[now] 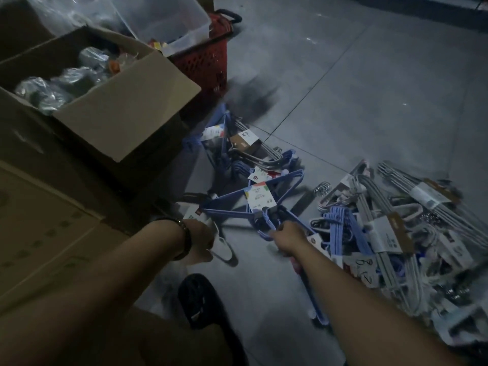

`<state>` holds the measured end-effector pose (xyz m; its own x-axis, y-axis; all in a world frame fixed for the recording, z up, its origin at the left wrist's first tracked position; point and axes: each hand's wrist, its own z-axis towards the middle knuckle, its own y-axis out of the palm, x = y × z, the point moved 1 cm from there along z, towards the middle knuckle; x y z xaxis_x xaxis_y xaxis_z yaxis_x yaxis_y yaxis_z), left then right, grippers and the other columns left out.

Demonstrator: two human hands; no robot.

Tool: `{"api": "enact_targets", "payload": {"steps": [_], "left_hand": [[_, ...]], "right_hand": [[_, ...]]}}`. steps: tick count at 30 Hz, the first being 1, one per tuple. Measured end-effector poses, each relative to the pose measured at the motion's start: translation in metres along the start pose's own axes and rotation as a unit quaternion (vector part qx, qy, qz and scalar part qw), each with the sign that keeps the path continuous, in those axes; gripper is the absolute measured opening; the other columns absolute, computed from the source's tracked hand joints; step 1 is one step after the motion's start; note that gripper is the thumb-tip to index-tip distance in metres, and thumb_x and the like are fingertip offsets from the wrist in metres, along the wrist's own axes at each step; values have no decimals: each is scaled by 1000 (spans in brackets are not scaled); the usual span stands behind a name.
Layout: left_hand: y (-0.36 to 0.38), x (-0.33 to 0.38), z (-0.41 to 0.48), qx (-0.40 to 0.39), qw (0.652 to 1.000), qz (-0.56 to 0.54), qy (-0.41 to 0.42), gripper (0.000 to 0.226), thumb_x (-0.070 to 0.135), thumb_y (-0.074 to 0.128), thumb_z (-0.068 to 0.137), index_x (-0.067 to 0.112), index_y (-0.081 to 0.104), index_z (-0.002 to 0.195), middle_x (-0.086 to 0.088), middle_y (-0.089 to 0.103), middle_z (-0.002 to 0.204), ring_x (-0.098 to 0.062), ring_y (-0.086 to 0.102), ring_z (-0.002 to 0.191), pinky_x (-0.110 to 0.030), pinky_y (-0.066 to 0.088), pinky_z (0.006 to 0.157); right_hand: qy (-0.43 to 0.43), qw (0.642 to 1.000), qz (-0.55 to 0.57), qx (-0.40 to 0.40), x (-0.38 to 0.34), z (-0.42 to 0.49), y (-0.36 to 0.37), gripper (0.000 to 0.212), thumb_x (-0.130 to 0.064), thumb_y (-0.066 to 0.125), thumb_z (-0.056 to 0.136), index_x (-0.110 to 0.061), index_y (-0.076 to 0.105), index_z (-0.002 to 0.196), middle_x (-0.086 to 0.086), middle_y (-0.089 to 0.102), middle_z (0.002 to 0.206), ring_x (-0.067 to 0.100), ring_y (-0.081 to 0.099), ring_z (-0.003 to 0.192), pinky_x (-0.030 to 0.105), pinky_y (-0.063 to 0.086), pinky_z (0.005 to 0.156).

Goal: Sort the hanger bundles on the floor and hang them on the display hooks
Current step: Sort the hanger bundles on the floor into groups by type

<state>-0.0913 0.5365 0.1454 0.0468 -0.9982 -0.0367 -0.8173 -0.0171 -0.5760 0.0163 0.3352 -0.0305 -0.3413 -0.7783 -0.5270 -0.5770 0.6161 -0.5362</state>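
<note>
Shoe (196,299) nearest, black, planted on the grey tiled floor (369,88) between my two forearms. Left grip (200,240), dark bracelet (186,235) on the wrist, fingers curled round a white hanger bundle (223,247) lying low against the floor; blur hides how much of it I have. Right grip (287,240) closed tight round the hook end of a blue hanger bundle (245,204), paper label facing up, frames fanned out to the left just above the tiles. Under my right forearm, another blue hanger (315,310) flat on the floor. Off to the right, a big heap of grey hanger bundles (396,233), banded with white and brown sleeves, a few blue ones mixed in at its near edge. Beyond my hands, more bundles (237,146), blue and metal-grey, lying by the foot of the cartons. On the left, an open cardboard box (126,120) full of plastic-wrapped goods, stacked on other cartons. Behind it a red basket (208,59), and a clear plastic tub (169,19) sitting on top of it.
</note>
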Motion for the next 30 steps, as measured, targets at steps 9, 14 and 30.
{"api": "enact_targets", "payload": {"steps": [9, 14, 30], "left_hand": [[-9, -20, 36, 78, 988, -129, 27, 42, 41, 56, 103, 31, 53, 144, 0, 57, 143, -22, 56, 129, -39, 49, 108], [-10, -24, 33, 69, 988, -136, 1, 39, 43, 57, 102, 30, 58, 139, 2, 59, 140, -21, 57, 127, -37, 49, 107], [58, 37, -31, 273, 867, -406, -98, 47, 37, 61, 99, 14, 54, 139, -10, 61, 134, -30, 60, 119, -43, 51, 101]], "right_hand": [[203, 929, 308, 4, 5, 87, 69, 34, -15, 59, 102, -5, 49, 133, 15, 53, 115, 33, 62, 96, 46, 56, 84], [171, 927, 329, 53, -8, 86, 55, 34, 4, 40, 100, -3, 56, 130, 21, 65, 101, 21, 50, 57, 28, 50, 47], [-132, 983, 59, 114, -12, -129, -130, 16, -8, 61, 93, -1, 66, 79, 22, 68, 76, 35, 72, 67, 46, 55, 59]]}}
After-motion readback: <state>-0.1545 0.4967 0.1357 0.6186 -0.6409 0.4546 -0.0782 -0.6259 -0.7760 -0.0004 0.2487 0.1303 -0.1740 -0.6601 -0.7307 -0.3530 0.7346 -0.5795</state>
